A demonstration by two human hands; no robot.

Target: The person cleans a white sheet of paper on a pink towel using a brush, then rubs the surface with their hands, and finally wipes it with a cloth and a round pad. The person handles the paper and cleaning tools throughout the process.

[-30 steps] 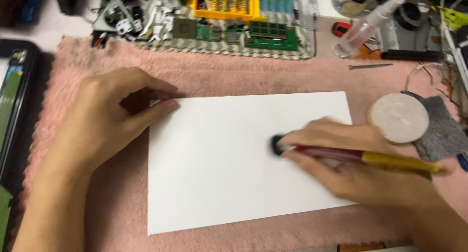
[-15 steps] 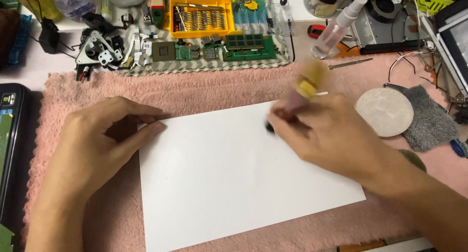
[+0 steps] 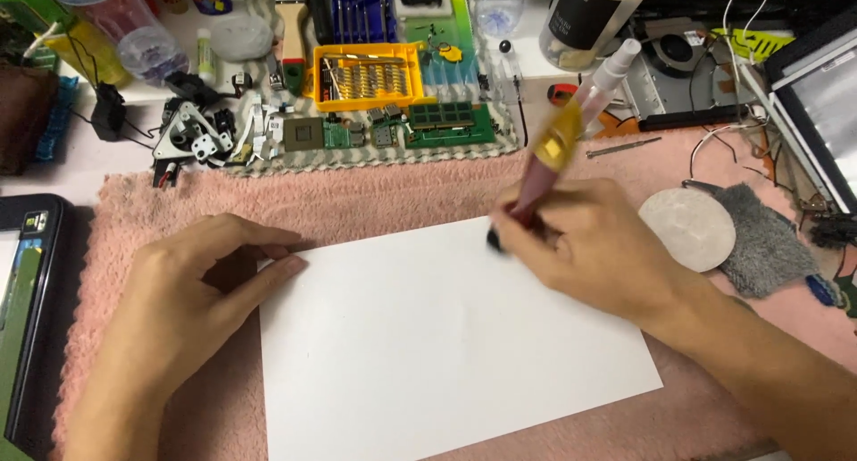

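Up comes the brush: a second ago it lay almost flat across the paper, and now your right hand [image 3: 594, 247] has tipped it steep, its gold-banded handle pointing away from you toward the clutter at the back. Your fingers are clenched around that red-and-gold brush [image 3: 546, 162], its dark tip touching the white sheet [image 3: 437, 336] at the far edge, right of centre. The long axis leans up and slightly right. Your left hand [image 3: 192, 296] rests loose on the pink towel [image 3: 375, 202], holding nothing, fingertips pinning the sheet's near-left corner, as before. A round white disc [image 3: 687, 229] lies just beside your right wrist.
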